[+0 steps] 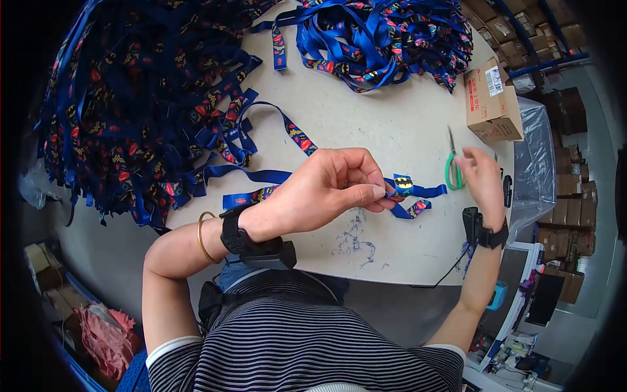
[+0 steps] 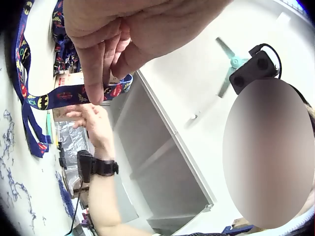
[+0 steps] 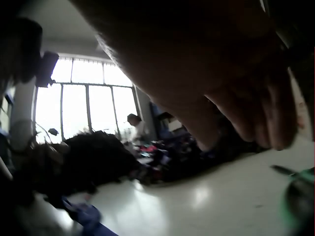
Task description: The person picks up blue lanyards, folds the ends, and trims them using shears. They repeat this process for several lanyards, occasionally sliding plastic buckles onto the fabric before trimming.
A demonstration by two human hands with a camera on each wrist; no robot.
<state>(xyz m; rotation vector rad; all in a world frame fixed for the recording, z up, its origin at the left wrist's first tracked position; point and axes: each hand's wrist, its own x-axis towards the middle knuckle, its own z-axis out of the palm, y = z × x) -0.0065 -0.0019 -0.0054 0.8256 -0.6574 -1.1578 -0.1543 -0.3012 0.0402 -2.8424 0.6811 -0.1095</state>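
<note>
Blue strap (image 1: 403,185) printed with a yellow-and-black bat emblem and other colorful logos, held above the near part of a pale table (image 1: 372,127). The person's left hand (image 1: 336,189) pinches it between thumb and fingers, and its loose ends trail out to the right. Below it, frayed blue threads (image 1: 356,247) are scattered on the table. Further right, the right hand (image 1: 484,183) holds nothing; its fingers are loosely extended just beside green-handled scissors (image 1: 452,158), though whether they touch is unclear. Left of the hands, a large heap of similar straps (image 1: 130,98) covers the table and spills over its edge. A second, smaller bundle of straps (image 1: 385,42) lies at the far side. Near the right edge stands a cardboard box (image 1: 493,104), with clear plastic sheeting (image 1: 535,153) beyond it. The right wrist view, dark and blurred, shows a bright barred window (image 3: 88,103) and another person (image 3: 138,130) in the background.
</note>
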